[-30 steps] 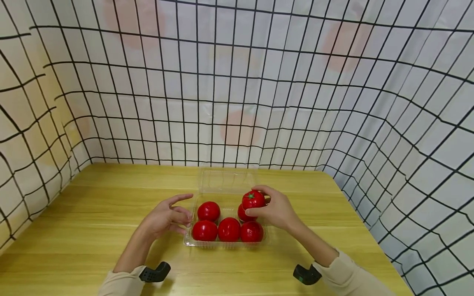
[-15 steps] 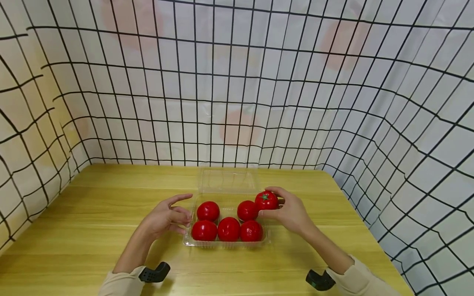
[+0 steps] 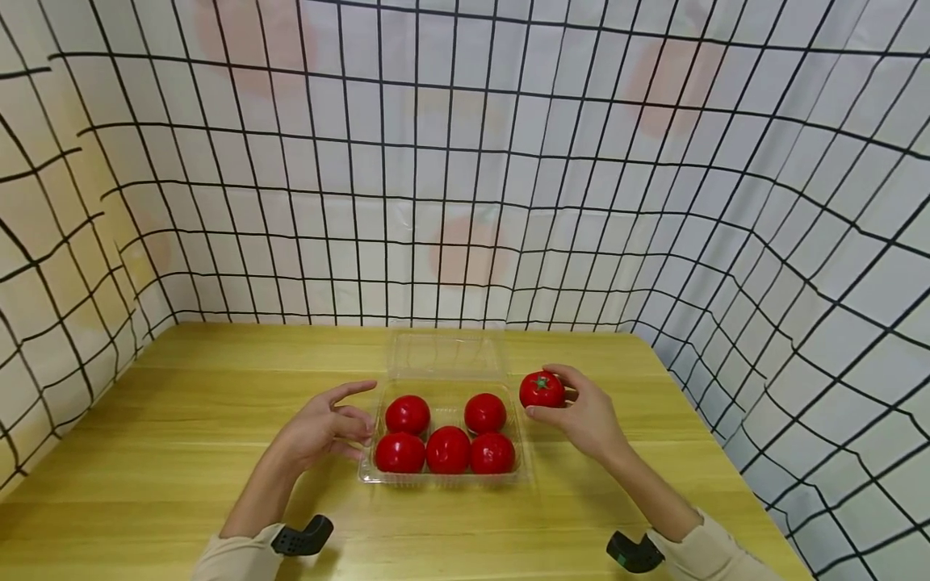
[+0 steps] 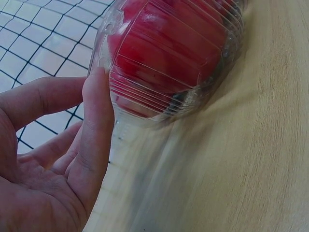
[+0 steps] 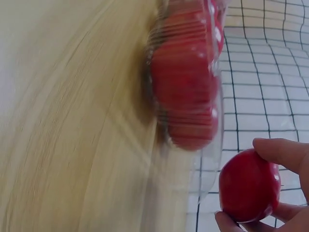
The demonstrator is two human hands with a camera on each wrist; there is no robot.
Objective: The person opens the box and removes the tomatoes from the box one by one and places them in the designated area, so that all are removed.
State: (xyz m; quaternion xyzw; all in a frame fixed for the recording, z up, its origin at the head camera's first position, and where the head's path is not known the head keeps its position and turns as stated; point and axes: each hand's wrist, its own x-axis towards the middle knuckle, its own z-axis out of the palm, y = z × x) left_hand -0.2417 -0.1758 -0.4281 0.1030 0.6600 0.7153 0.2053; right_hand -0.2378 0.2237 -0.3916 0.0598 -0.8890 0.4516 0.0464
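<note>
My right hand (image 3: pixel 590 415) grips a red tomato (image 3: pixel 541 390) with a green star-shaped stem mark, just right of a clear plastic box (image 3: pixel 367 478). In the right wrist view, the thumb and fingers curl round the sides of this tomato (image 5: pixel 248 186). Several more red tomatoes (image 3: pixel 448 450) sit inside the box, three along the front and others at the back left and back right. At the box's left side, my left hand (image 3: pixel 327 428) pinches the rim with its fingertips, one finger pointing away above. The left wrist view has these fingertips (image 4: pixel 99 79) right at the ribbed wall.
The box's clear lid (image 3: pixel 446 355) lies folded back behind it. All of this rests on a yellow wooden table (image 3: pixel 240 379). White cloth walls with a black grid (image 3: pixel 465 186) rise behind and on both sides. Black wrist devices (image 3: pixel 303 536) sit at the sleeves.
My right hand has carried its tomato rightward from above the back-right tomato in the box to beyond the box's right side. The left hand has stayed at the rim.
</note>
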